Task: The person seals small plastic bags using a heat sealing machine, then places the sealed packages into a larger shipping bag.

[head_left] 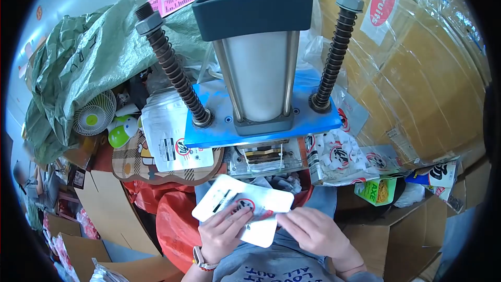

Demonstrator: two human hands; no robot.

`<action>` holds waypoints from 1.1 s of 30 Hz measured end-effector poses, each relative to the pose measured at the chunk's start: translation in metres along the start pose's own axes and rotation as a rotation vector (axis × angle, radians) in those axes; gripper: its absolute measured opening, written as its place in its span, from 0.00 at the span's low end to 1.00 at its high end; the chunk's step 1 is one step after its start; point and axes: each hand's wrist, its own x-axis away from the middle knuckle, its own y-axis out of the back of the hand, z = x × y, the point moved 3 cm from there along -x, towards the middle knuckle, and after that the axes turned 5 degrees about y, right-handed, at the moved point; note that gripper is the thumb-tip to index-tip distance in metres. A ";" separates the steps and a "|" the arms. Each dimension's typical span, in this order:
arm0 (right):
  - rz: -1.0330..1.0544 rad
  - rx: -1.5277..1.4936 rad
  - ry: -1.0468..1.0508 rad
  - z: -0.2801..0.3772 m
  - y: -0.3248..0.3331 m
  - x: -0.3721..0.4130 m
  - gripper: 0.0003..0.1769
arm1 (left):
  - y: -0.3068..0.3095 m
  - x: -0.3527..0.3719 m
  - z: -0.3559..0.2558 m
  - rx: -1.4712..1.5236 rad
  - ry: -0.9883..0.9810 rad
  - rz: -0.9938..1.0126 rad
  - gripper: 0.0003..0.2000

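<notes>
white printed pouches [266,202] are in front of the press [258,75]. left hand [223,235] grips them, fingers laid over the print; right hand [315,230] has fingers closed at their right edge. pouch stack [160,134] left of press, pale fan [94,117] farther left, big carton [425,68] right of press.

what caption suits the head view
Left hand holding white printed pouches, right hand at their edge, before a blue-plated machine.

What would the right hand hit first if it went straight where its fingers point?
Probably the white pouches in the left hand; they look close to the right hand, though depth's unclear.
</notes>
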 end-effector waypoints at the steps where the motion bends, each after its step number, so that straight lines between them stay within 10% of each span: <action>1: -0.030 -0.070 0.042 0.003 0.002 0.002 0.20 | 0.001 -0.001 -0.001 0.032 -0.033 0.010 0.16; 5: -0.063 -0.229 0.011 0.003 0.002 0.000 0.24 | -0.004 -0.005 0.002 0.405 0.029 0.156 0.09; 10: -0.124 -0.128 -0.356 -0.042 -0.022 0.010 0.35 | -0.115 0.022 0.057 0.930 0.935 0.442 0.09; 14: -0.447 -0.045 -0.503 -0.057 0.022 0.038 0.27 | -0.107 -0.021 0.059 1.257 1.024 0.269 0.09; 17: -0.263 0.240 -0.658 -0.106 -0.011 0.043 0.16 | -0.114 -0.044 0.069 1.432 1.019 0.230 0.11; 23: -0.029 0.000 -0.609 -0.109 -0.031 0.063 0.10 | -0.086 -0.047 0.087 0.949 0.880 0.300 0.24; 25: -0.101 -0.153 -0.651 -0.106 -0.020 0.065 0.09 | -0.048 -0.050 0.114 0.155 0.533 -0.159 0.39; 28: -0.154 -0.271 -0.696 -0.111 -0.012 0.077 0.13 | -0.043 -0.022 0.188 -0.564 0.442 0.162 0.53; 31: -0.368 -0.261 -0.565 -0.097 -0.012 0.071 0.15 | -0.035 0.013 0.187 -0.401 0.200 0.103 0.29; 33: -0.572 -0.544 -0.501 -0.059 0.004 0.054 0.14 | -0.020 0.025 0.167 -0.071 0.384 -0.012 0.16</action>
